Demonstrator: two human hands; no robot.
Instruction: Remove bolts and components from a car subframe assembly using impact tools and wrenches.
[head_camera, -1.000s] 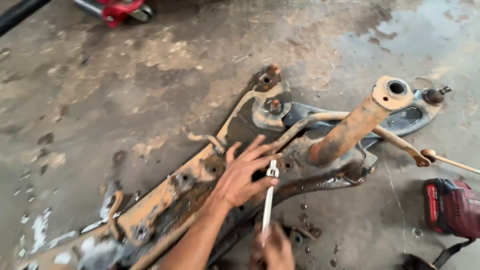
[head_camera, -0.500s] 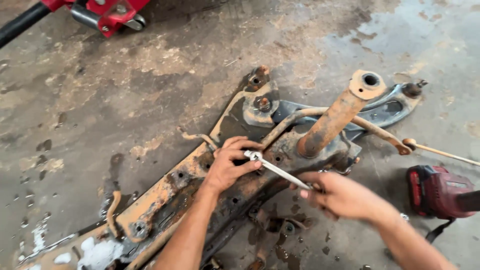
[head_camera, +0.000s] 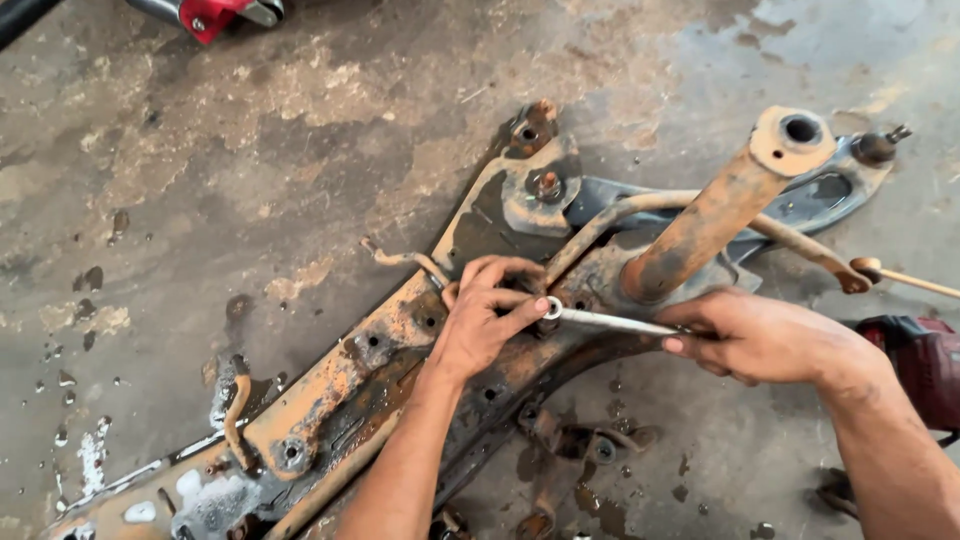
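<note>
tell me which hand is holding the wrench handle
The right hand grips the silver wrench by its handle end; the left hand instead rests on the rusty subframe at the wrench's head.

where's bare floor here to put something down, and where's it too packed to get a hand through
Bare stained concrete floor lies left of the rusty subframe, below the red tool. More floor is open at top right above the rusty tube. It is crowded mid-frame, where the left hand and right hand work the wrench, and near the red power tool.
</note>
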